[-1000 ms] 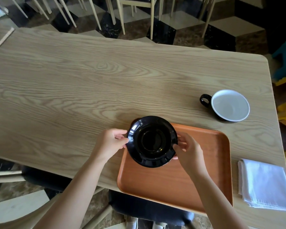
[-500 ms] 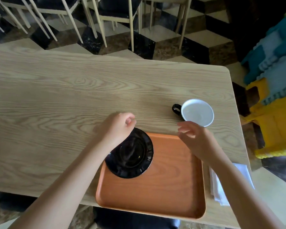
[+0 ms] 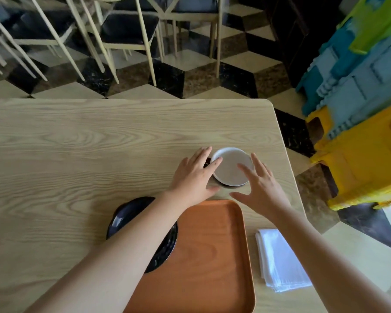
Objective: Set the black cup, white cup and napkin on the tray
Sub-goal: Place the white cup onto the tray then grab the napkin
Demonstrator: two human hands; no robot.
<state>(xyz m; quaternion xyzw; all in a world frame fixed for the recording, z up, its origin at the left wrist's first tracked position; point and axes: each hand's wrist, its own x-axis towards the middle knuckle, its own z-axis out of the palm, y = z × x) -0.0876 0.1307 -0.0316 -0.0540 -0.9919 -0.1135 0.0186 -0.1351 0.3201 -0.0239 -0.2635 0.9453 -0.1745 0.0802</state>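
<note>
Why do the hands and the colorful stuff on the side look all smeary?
In the head view, the left hand and right hand look soft, like motion blur, as do the stacked plastic stools. The white cup is slightly blurred too, and the wide lens curves the table edge.

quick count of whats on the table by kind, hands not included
cups: 2, the black cup on the tray's left edge and the white cup between the two hands
tray: 1
napkin: 1
total: 4
</note>
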